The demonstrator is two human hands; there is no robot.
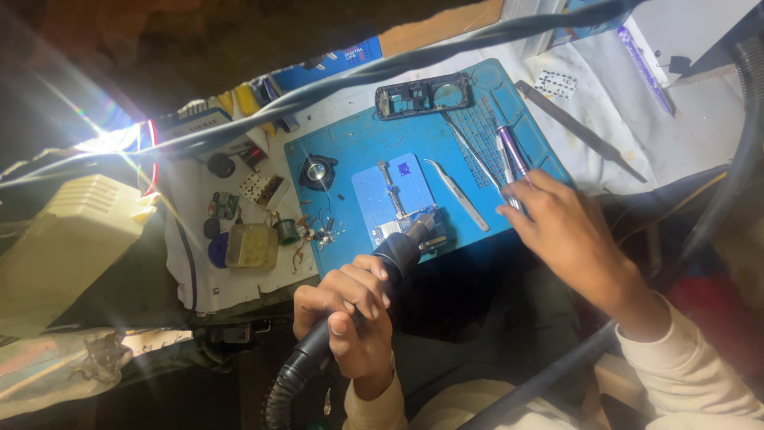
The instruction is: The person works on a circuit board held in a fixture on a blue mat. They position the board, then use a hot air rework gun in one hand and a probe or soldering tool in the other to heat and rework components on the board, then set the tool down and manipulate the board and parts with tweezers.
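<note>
A dim work corner is showing here, with a bright lamp glaring at the left and a cluttered table point(684, 119) covered in white cloth. On it a blue rubbery work mat point(358, 143) is lying, ribbed in one patch. The left hand point(346, 314) is clenching around the black handle of a hot-air tool point(394, 255), whose ribbed hose is trailing down toward the lower edge; its metal nozzle is pointing at a small circuit board point(387, 231) clamped on a pale blue holder plate point(392, 191) in the middle of the mat. The right hand point(569, 231) is pinching a slim purple pen-like tool point(511, 155) at the mat's right edge, fingers closed on its lower end. Between the two hands, curved steel tweezers point(455, 193) are lying on the mat, just beside the holder. A second thin metal tweezer is lying near the purple tool. At the mat's far edge a black phone frame point(422, 94) is resting, hollow and rectangular. A small black round-lensed part point(317, 171) is sitting left of the holder. Off the mat to the left, a yellowish square tray point(251, 245), a green board and loose wire bits are crowding the cloth. A thick dark cable point(382, 72) is crossing the view above the mat, partly blocking things behind it.
</note>
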